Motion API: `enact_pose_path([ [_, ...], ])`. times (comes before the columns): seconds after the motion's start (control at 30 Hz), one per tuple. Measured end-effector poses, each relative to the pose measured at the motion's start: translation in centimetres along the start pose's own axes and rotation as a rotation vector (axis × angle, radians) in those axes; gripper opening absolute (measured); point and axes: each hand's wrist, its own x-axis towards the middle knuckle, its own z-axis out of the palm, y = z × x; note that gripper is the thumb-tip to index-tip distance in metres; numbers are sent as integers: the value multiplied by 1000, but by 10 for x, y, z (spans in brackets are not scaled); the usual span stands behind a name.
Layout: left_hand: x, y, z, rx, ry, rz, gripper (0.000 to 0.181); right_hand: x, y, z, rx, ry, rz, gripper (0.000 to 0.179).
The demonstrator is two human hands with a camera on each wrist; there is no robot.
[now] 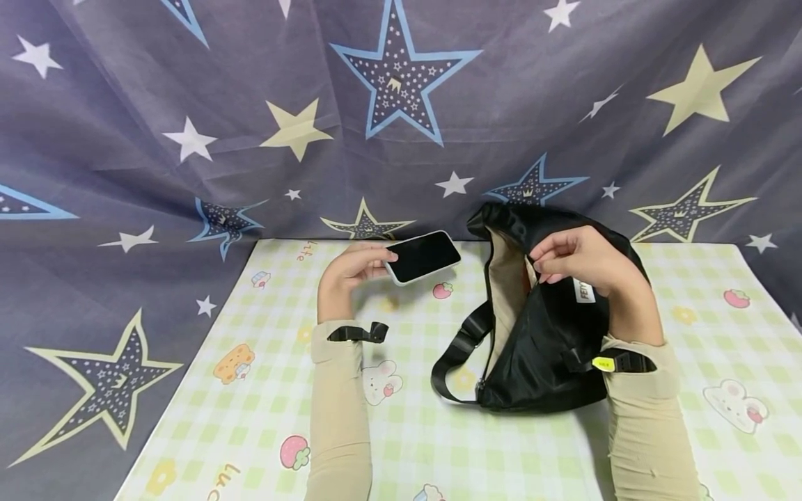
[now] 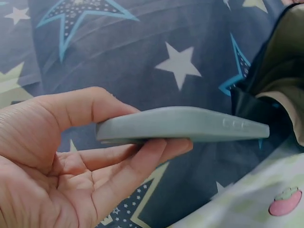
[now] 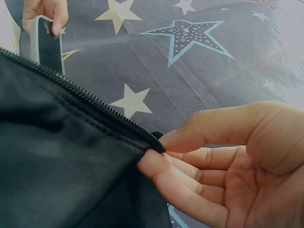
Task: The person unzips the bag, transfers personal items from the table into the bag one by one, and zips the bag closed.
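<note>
In the head view a smartphone (image 1: 426,257) in a pale case is held face up by my left hand (image 1: 354,268). The left wrist view shows the phone (image 2: 185,124) edge-on, thumb on top and fingers beneath. To its right a black bag (image 1: 551,362) lies unzipped, its beige lining (image 1: 505,292) showing. My right hand (image 1: 583,261) pinches the zippered edge of the bag's opening. Close up in the right wrist view, thumb and forefinger grip that zipper edge (image 3: 114,114). What lies deep inside the bag is hidden.
A black strap (image 1: 451,372) loops from the bag's left side onto the checked tablecloth (image 1: 401,445). Behind the table hangs a grey curtain (image 1: 250,83) printed with stars.
</note>
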Motion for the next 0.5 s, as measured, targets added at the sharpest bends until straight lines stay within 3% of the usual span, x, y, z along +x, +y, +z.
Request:
enact_pose_path([
  [0.23, -10, 10, 3, -55, -82, 16, 31, 0, 1, 0, 0, 1, 8, 29],
  [0.5, -12, 10, 2, -7, -123, 16, 20, 2, 0, 1, -5, -3, 6, 28],
])
